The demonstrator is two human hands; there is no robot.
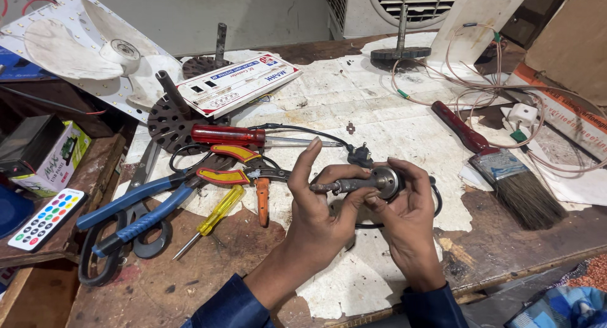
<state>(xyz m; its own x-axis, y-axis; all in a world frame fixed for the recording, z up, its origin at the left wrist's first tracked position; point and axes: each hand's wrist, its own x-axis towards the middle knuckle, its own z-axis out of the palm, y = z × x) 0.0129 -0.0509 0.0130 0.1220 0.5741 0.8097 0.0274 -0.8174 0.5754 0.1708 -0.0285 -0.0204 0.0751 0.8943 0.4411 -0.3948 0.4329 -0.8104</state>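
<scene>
Both hands meet at centre, forearms in blue sleeves angling inward. The left hand curls with thumb and forefinger raised. The right hand cups, fingers bent toward the left.

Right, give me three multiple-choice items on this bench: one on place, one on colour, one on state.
1. Where does the paintbrush lie?
A. right of the hands
B. left of the hands
C. under the scissors

2. What colour is the small screwdriver handle?
A. green
B. yellow
C. black

3. How is the metal shaft held?
A. lying loose
B. by one hand
C. by both hands

Answers: 1 A, it rests at the right side of the bench; 2 B, clear yellow handle; 3 C, left hand and right hand both grip it.
</scene>
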